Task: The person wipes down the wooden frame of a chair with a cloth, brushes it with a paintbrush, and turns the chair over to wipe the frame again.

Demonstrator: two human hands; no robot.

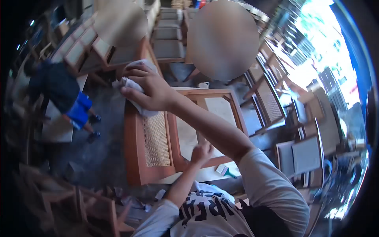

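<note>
A wooden chair (169, 130) with a woven cane panel (156, 140) lies on a pale work surface (193, 176) in front of me. Across the chair reaches my right arm. My right hand (152, 89) is closed on a crumpled white cloth (148, 110) at the far left end of the chair's frame, by the top of the cane panel. Closer to my body, my left hand (202, 153) is closed around a wooden bar of the chair, inside the open seat frame. Part of its grip is hidden.
A brush (226, 171) with a green handle lies at the near edge. A white cup (203, 85) stands beyond the chair. More chairs (272, 98) fill the right, back and lower left. A person in blue shorts (81, 106) bends over at left. Two blurred patches cover the back.
</note>
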